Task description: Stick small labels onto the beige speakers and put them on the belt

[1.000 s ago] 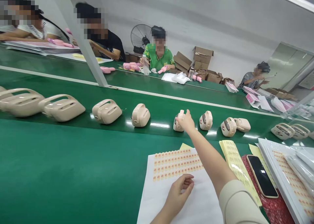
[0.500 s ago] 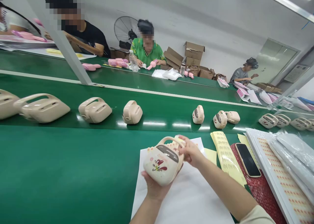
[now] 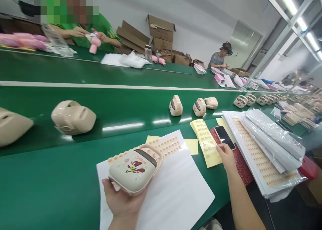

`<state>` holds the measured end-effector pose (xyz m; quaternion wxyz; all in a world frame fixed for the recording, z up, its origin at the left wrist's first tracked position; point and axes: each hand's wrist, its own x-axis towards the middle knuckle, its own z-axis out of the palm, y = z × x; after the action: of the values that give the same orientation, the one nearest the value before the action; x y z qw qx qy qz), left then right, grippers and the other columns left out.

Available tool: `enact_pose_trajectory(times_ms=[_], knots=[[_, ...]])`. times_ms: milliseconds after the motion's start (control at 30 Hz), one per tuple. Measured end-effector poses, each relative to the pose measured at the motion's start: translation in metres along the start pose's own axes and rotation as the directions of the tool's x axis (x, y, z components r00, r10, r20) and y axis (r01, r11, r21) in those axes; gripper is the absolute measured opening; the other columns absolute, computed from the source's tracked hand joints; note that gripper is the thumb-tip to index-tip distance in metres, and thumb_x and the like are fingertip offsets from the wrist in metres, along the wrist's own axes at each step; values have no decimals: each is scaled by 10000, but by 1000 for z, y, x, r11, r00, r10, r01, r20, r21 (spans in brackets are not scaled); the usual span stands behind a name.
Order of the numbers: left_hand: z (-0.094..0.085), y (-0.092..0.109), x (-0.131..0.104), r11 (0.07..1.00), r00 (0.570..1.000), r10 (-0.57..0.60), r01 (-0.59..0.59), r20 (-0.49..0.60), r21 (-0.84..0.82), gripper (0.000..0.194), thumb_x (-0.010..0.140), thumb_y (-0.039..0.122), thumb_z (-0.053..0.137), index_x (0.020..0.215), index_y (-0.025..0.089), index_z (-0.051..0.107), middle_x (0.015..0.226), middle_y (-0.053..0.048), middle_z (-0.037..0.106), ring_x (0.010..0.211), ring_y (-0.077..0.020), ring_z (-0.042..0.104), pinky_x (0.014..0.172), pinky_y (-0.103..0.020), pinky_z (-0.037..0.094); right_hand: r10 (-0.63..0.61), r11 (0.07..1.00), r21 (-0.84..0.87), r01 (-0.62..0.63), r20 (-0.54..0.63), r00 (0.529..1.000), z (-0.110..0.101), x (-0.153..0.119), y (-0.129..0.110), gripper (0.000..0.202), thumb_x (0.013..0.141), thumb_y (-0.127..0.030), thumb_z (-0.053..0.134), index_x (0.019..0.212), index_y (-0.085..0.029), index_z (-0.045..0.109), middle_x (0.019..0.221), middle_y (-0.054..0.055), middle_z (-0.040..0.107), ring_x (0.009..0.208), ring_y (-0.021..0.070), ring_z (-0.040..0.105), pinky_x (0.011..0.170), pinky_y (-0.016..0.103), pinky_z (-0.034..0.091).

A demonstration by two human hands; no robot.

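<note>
My left hand (image 3: pixel 125 203) holds a cream handled device (image 3: pixel 134 171) from below, tilted so its front shows. That front carries a red cartoon animal print and a dark grey window near the carrying handle. Over to the right, my right hand (image 3: pixel 226 154) pinches at the right edge of a yellow sticker sheet (image 3: pixel 205 139), with clear labels on it. Beneath the held device lies white paper (image 3: pixel 176 183) with a sheet of small orange stickers (image 3: pixel 171 145) along its top.
Beyond the worktop, a green conveyor belt (image 3: pixel 136 109) carries several similar cream devices (image 3: pixel 72 117). A phone (image 3: pixel 224 137) lies on red bubble wrap right of the yellow sheet, beside stacked sticker sheets (image 3: pixel 251 149) and plastic bags. Across the belt, a person in green (image 3: pixel 105 28) handles a pink item.
My right hand has left the device and moved right to the yellow sticker sheet. My left hand keeps the device, now tilted flatter. The view has turned to the right.
</note>
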<state>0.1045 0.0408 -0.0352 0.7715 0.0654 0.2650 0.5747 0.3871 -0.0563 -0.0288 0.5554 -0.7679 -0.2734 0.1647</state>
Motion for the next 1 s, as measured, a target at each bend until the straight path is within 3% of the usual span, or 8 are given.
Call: enact_pose_trajectory(times_ms=[167, 367, 500, 667, 800, 1000], knots=[[5, -2, -2, 997, 991, -69, 67, -114, -24, 509, 636, 604, 584, 1106, 413, 550, 1202, 54, 604, 1296, -291, 298, 998, -527, 324, -126, 974, -171, 145, 116, 985, 6, -9, 11, 239, 656, -423, 584, 602, -191, 560, 803, 55, 521, 664, 178, 529, 651, 361, 468], [-5, 2, -2, 997, 992, -71, 74, -106, 28, 524, 588, 523, 665, 1077, 352, 583, 1171, 29, 629, 1277, -288, 334, 987, -492, 359, -208, 925, -290, 246, 158, 965, 18, -8, 15, 224, 694, -389, 527, 570, -201, 523, 781, 50, 472, 704, 195, 523, 670, 374, 472], [-5, 1, -1, 998, 995, -26, 32, -99, 55, 656, 458, 503, 748, 1074, 343, 587, 1085, 19, 676, 1218, -334, 410, 936, -500, 413, -87, 974, -186, 130, 224, 971, 6, -7, 8, 247, 632, -417, 615, 543, -199, 541, 832, 57, 519, 802, 213, 548, 743, 372, 446], [-8, 0, -1, 988, 992, -90, 100, -84, 121, 634, 479, 487, 760, 1070, 326, 594, 956, 1, 719, 1055, -343, 562, 846, -477, 488, 24, 991, 113, -69, 362, 932, -5, -12, -24, 264, 584, -433, 690, 518, -202, 581, 836, 71, 596, 884, 249, 552, 774, 385, 414], [-9, -7, -6, 972, 991, -98, 114, -88, 203, 671, 473, 504, 767, 1070, 249, 598, 906, -45, 716, 972, -348, 604, 787, -449, 515, -10, 948, 287, -140, 464, 886, 23, -26, -62, 273, 537, -434, 728, 516, -199, 593, 792, 55, 594, 879, 236, 538, 766, 365, 412], [5, -16, -16, 924, 993, 82, -44, -84, 379, 593, 575, 536, 703, 1075, 244, 576, 1054, -43, 636, 1094, -304, 516, 823, -372, 483, 6, 943, 223, -247, 730, 683, 96, -65, -103, 233, 531, -391, 734, 537, -202, 598, 904, 44, 542, 922, 218, 506, 741, 326, 400]])
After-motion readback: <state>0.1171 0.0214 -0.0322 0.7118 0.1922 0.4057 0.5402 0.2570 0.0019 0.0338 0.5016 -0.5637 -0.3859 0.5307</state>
